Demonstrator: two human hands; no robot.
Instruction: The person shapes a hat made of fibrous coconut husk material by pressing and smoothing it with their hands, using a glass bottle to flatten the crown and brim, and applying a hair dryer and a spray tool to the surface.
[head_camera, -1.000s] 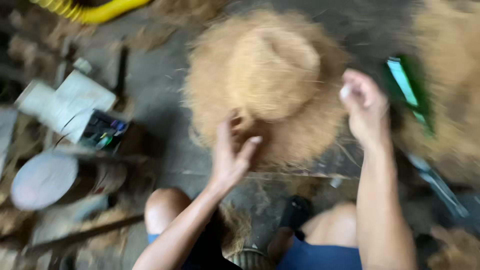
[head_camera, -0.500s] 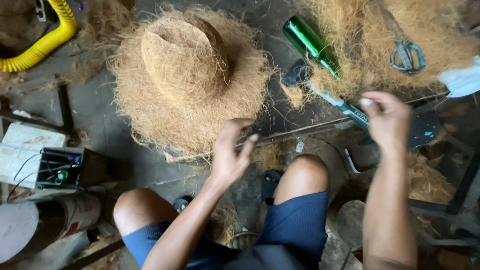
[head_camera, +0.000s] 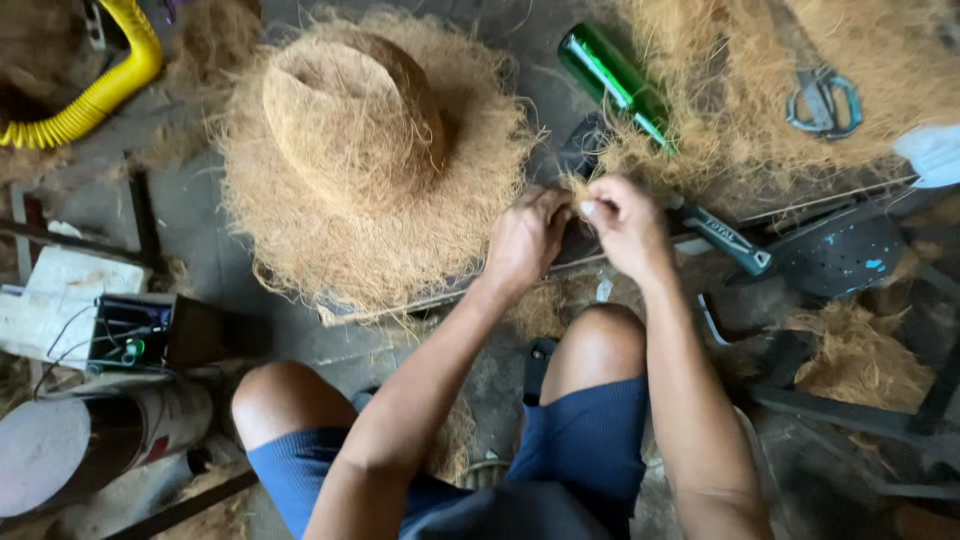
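A shaggy hat of brown coconut fibre (head_camera: 360, 160) lies on the floor ahead of my knees. My left hand (head_camera: 525, 240) and my right hand (head_camera: 625, 225) meet just right of the hat's brim, fingers pinched together on a small tuft of fibre (head_camera: 578, 188) drawn from the loose fibre pile (head_camera: 740, 100). Both hands close on that tuft. A green glass bottle (head_camera: 615, 80) lies just beyond my hands, partly under the fibre.
Scissors (head_camera: 822, 98) rest on the fibre pile at upper right. A dark-handled tool (head_camera: 725, 235) lies right of my right hand. A yellow corrugated hose (head_camera: 95, 95) curves at upper left. A small electronic box (head_camera: 130, 335) and a metal cylinder (head_camera: 90, 450) sit at lower left.
My hands were apart, the left near the hat's brim and the right out by the tool. They have come together and now pinch a tuft of fibre. The view shifted slightly.
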